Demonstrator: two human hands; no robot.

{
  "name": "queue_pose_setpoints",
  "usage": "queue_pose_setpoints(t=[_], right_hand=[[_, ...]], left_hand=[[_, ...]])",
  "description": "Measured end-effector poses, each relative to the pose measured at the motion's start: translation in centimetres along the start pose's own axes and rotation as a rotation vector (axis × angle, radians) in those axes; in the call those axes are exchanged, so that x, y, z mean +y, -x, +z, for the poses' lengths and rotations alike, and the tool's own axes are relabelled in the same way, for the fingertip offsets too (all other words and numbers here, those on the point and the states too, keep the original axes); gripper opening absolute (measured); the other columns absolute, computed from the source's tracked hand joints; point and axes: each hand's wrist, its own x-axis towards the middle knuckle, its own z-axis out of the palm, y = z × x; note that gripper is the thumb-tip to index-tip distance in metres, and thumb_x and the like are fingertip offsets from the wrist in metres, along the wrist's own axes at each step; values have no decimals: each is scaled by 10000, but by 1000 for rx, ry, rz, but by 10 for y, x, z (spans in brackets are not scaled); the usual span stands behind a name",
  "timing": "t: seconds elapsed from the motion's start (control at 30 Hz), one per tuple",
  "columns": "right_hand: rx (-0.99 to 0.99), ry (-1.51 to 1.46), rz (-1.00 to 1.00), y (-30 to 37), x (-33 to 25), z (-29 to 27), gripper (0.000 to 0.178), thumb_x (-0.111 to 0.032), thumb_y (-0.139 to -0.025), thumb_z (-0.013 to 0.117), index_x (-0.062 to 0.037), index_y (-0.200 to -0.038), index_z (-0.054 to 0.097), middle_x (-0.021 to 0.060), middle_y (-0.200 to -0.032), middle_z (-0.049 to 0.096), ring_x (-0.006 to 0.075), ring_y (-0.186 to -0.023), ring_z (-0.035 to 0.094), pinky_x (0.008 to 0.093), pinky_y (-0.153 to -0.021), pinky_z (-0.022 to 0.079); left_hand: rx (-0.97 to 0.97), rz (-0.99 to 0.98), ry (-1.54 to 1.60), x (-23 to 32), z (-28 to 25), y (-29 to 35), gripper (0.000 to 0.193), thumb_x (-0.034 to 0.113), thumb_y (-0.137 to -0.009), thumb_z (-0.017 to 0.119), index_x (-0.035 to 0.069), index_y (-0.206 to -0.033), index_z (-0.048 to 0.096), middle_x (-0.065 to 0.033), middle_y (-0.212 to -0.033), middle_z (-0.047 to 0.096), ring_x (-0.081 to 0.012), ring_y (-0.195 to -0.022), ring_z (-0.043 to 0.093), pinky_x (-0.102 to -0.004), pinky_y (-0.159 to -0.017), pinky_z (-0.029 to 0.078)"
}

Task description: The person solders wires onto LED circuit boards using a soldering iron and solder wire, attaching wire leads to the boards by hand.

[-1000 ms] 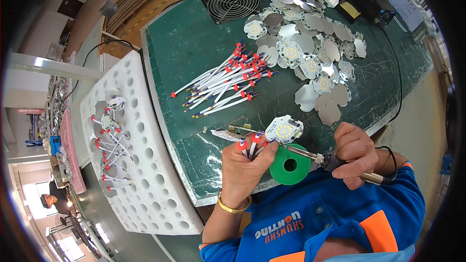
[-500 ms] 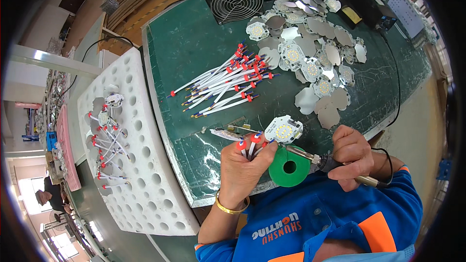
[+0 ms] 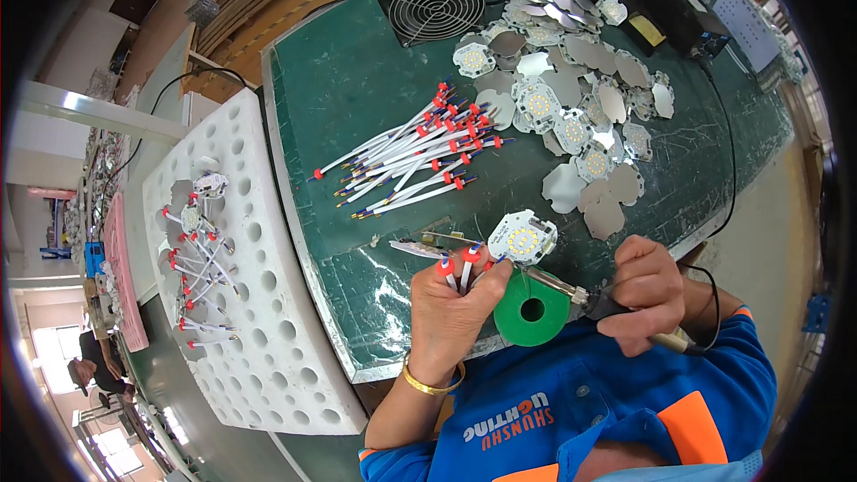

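My left hand (image 3: 453, 308) is closed around a few white wire leads (image 3: 470, 256) with red rings, their ends pointing up past the fingers. Right at its fingertips is a white LED board (image 3: 524, 237) with yellow chips on a metal base. My right hand (image 3: 644, 295) grips a soldering iron (image 3: 607, 305), and the iron's metal tip reaches left to the lower edge of that board. Exactly where the tip touches is too small to make out. Under the tip lies a green solder spool (image 3: 511, 319), close to both hands.
Many wire leads (image 3: 411, 150) lie piled on the green table. Behind them are heaped LED boards (image 3: 571, 125), a black fan (image 3: 430, 2) and a black soldering station (image 3: 683, 13). A white foam tray (image 3: 241, 339) with holes stands left. Another person (image 3: 100, 366) is far left.
My right hand has shifted slightly and its fingers sit differently on the iron, whose back end dips a little. My left hand has moved a touch to the right. The far person has shifted.
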Motion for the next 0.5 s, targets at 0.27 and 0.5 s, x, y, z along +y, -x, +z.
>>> queue_pose_setpoints(t=[0.27, 0.5], right_hand=[[73, -88, 16, 2, 1, -3, 226, -70, -609, 538, -95, -814, 630, -32, -532, 371, 119, -416, 361, 276, -520, 297], [54, -92, 25, 2, 3, 0, 237, -68, -609, 552, -100, -829, 633, -32, -538, 370, 119, -418, 361, 273, -521, 295]], left_hand=[[-22, -19, -18, 2, 0, 0, 126, 46, -775, 655, 6, -684, 577, 70, -603, 459, -10, -559, 372, -184, -502, 316], [-22, -29, 2, 3, -1, 1, 134, 43, -775, 654, 6, -676, 570, 67, -605, 461, -11, -562, 372, -183, -507, 315]])
